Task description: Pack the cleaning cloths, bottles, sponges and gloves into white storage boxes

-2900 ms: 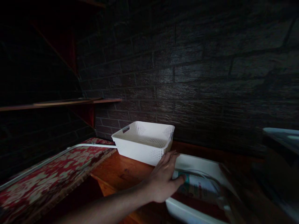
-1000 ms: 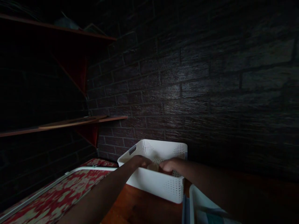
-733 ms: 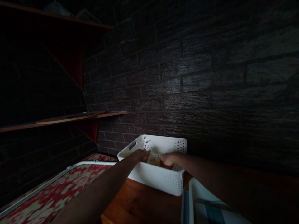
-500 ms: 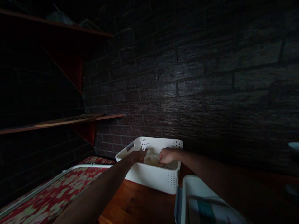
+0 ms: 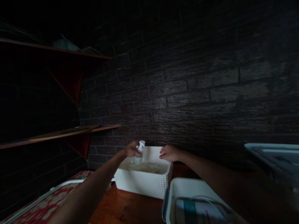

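My left hand (image 5: 132, 150) is wrapped round a clear pump bottle (image 5: 137, 159) with a white pump head. The bottle stands nearly upright over the left part of a white plastic basket (image 5: 140, 183) with perforated sides. Above the basket's right rear rim hovers my right hand (image 5: 170, 153), its fingers loosely curved and slightly apart, with nothing visible between them. A pale, soft-looking item (image 5: 149, 168) lies inside the basket; its kind is hard to make out.
A white bin (image 5: 187, 183) with a blue-grey handle stands at front right, holding a package (image 5: 193, 211). A grey-white lid or tray (image 5: 275, 152) is at far right. Wooden shelves (image 5: 112, 128) jut from the left wall. A red floral surface (image 5: 63, 193) with a white rail lies left.
My left hand has risen out of the basket with the pump bottle. My right hand has lifted from inside the basket to its rear rim. The view has shifted.
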